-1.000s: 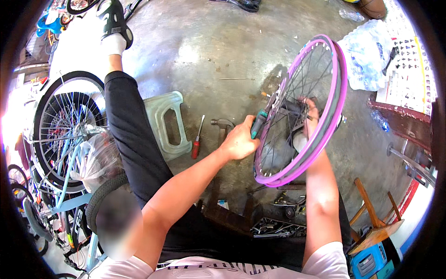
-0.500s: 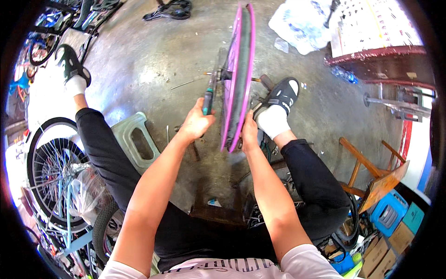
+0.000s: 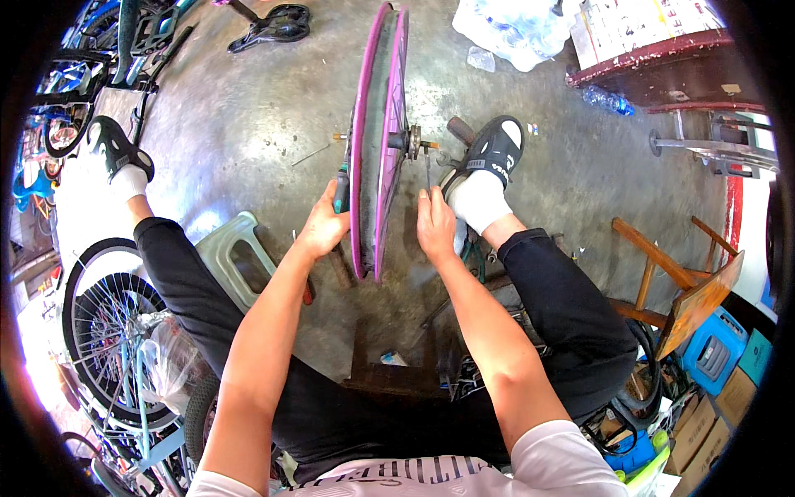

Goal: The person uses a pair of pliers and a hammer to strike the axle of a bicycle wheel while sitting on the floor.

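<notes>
A pink bicycle wheel rim point(image 3: 358, 141) without a tyre stands upright between my hands, its dark channel turned toward me. The hub point(image 3: 404, 142) shows on its right side, with axle ends sticking out both ways. My left hand point(image 3: 325, 222) is closed round a teal-and-black tool handle point(image 3: 340, 190) beside the rim's left edge; the tool's head is hidden behind the rim. Right of the wheel, my right hand point(image 3: 436, 224) pinches a slim grey metal tool point(image 3: 428, 171) that points up at the right axle end. What kind of tool it is cannot be made out.
A pale green plastic stool point(image 3: 236, 258) stands by my left leg. Bicycle wheels point(image 3: 103, 331) crowd the lower left. A wooden stool point(image 3: 691, 290) lies tipped at right, near a blue plastic stool point(image 3: 714, 352) and boxes. A black saddle point(image 3: 273, 26) lies ahead; hand tools lie between my feet.
The wheel has swung and shifted left, so its right hub side now shows. My right hand has come away from the rim with the slim tool in it. The view has shifted slightly.
</notes>
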`<state>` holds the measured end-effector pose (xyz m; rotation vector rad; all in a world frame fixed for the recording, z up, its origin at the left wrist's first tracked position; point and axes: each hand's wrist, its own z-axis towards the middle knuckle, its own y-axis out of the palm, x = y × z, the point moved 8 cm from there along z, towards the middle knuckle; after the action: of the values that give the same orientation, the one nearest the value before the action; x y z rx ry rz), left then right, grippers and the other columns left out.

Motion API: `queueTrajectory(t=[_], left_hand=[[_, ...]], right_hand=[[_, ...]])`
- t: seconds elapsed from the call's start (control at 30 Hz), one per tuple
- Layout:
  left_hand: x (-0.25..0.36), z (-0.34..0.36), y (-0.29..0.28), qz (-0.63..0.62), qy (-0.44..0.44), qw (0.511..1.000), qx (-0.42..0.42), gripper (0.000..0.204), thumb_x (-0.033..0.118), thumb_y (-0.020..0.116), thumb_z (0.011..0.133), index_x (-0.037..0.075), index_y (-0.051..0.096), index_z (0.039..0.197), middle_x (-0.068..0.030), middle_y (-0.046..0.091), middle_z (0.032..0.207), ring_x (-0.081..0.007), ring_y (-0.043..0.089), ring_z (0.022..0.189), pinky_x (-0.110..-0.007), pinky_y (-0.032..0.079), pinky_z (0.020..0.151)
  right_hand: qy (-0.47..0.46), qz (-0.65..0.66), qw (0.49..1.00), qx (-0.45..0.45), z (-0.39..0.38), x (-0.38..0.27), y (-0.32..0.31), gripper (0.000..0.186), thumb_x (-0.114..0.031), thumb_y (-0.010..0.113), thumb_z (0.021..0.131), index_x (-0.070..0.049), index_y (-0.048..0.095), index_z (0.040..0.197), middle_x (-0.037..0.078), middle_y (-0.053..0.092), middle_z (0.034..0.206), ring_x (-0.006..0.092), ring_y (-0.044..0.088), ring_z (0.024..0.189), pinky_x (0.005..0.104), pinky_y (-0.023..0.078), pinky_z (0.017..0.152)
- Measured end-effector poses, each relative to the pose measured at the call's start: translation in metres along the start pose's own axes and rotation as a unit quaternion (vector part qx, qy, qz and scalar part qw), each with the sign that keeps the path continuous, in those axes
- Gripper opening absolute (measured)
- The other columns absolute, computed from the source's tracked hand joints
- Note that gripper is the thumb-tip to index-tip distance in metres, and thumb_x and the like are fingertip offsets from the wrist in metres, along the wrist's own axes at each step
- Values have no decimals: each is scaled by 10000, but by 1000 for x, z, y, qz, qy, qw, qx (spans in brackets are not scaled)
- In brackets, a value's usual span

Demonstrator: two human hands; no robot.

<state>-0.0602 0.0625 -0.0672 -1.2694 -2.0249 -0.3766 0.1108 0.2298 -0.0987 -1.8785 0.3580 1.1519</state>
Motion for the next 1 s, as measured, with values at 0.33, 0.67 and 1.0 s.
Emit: queueTrajectory(t=[0.33,0.67,1.0], left_hand=[[-40,23,-7,54,-12,998,3,947,279,836,839,-14,350,1597,-212,549,1521,-269,503,1419,-344,369,1183],[-35,25,1,44,19,999,9,785,273,822,836,2,480,1488,-193,660,1362,-292,622,1267,-371,450,1106],[-71,40,-2,17,24,1000,9,897,294,800,861,-51,366,1566,-236,618,1407,-294,590,1300,-373,439,1114]], right_hand=[[-123,-194,973,-13,37,-24,3,227,-234,555,1034,-7,571,1038,225,661,902,423,610,940,532,456,850],[-60,-101,983,-138,13,-58,-24,375,-342,510,1022,2,590,893,229,682,754,438,666,669,533,529,656],[349,304,840,-282,7,-89,-61,296,-344,525,1035,-118,542,845,-35,428,578,113,361,431,294,292,391]])
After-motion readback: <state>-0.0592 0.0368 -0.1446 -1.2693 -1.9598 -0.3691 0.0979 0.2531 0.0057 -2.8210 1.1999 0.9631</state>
